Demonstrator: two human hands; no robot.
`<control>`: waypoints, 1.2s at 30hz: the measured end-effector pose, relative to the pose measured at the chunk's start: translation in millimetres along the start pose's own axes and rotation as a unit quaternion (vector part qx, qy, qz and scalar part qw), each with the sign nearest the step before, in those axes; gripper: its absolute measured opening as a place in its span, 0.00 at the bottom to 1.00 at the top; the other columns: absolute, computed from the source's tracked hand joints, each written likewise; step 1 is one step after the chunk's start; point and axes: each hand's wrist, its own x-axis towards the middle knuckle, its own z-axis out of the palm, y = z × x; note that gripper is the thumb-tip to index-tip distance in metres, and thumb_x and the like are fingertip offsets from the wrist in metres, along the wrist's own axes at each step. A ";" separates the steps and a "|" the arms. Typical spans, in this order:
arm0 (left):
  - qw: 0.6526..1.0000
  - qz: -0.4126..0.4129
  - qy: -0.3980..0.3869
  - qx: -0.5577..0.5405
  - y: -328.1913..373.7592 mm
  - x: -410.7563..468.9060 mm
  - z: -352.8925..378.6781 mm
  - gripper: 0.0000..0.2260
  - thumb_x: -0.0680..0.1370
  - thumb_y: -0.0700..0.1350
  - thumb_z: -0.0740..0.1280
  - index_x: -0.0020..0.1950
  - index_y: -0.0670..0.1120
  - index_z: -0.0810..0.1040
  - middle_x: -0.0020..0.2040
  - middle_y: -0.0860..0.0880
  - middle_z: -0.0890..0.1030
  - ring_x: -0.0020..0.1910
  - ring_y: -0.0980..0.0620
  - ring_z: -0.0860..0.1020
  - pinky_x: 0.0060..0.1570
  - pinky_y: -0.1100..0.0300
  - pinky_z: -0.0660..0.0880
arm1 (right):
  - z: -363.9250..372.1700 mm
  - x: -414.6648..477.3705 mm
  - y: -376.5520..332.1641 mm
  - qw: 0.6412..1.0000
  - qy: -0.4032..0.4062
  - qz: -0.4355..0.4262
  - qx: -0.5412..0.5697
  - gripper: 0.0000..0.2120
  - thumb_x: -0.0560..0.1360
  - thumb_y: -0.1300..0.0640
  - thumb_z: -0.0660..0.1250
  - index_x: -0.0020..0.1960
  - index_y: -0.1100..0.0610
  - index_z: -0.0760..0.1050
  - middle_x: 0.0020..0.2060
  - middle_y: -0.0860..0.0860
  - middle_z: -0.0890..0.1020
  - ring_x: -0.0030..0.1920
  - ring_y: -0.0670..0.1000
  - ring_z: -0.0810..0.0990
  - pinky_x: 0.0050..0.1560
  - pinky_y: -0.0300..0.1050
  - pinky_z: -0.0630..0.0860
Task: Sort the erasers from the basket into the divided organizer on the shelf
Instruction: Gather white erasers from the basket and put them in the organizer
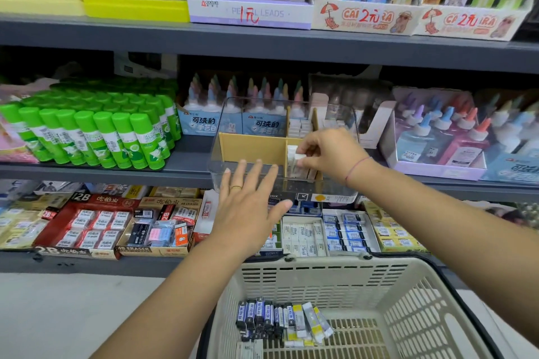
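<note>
The right hand point(329, 154) is reaching over the near rim of the clear organizer point(253, 151) on the middle shelf point(186, 172). Its grip is pinching a white eraser point(299, 159) between thumb and fingertips and holding it upright. That is probably so it slots in on end beside the pale erasers point(294, 173) already standing in the near compartment, just right of the tan centre divider. The pinch from above is keeping the fingers clear of the narrow walls.

The left hand point(248, 210) is holding nothing. Its fingers are lying straight and spread against the organizer's near clear wall. I judge it is bracing the box so it does not slide farther back on the shelf, though actual contact is hard to confirm.

The near-left compartment is showing only bare divider, and more white erasers point(300, 127) are sitting in a far compartment.

Below, nearest the person, the basket point(320, 264) is still holding a cluster of dark-sleeved and yellow-and-white erasers point(280, 318), so a good part of the sorting remains. The different sleeve colours suggest each kind is going to a cell of its own. Green glue sticks point(96, 131) are standing to the organizer's left.
</note>
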 end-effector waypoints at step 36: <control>1.000 0.014 -0.015 0.010 -4.2 -1.1 -1.7 0.30 0.79 0.64 0.47 0.78 0.57 0.42 0.79 0.53 0.41 0.76 0.51 0.35 0.74 0.50 0.33 | 8.0 3.8 0.1 0.994 -0.015 -0.090 -0.067 0.05 0.71 0.51 0.72 0.43 0.50 0.78 0.43 0.44 0.80 0.46 0.45 0.76 0.57 0.42 0.65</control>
